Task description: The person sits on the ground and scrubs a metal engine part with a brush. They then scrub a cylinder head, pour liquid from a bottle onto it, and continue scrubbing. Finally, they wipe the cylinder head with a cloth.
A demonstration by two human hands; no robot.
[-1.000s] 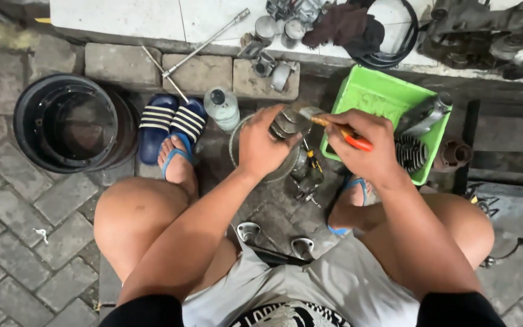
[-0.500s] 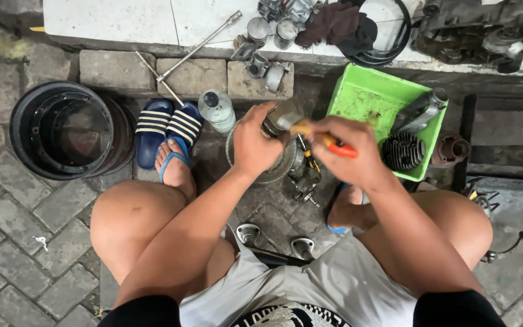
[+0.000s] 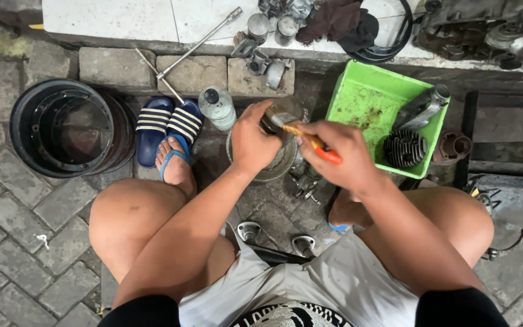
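Head view showed a small metal part [image 3: 272, 121] gripped in the left hand [image 3: 252, 142], fingers curled around it, over a round metal bowl [image 3: 276, 162]. It lay just left of the right hand [image 3: 340, 154], whose fingers were closed on an orange-handled brush [image 3: 310, 140]; the brush's long axis ran up and left, bristles touching the part. Right of them, a green tray [image 3: 367, 100] held a finned cylinder [image 3: 405, 148] and a grey metal piece [image 3: 420, 109]. A clear bottle [image 3: 217, 108] and a black tub [image 3: 71, 127] stood left.
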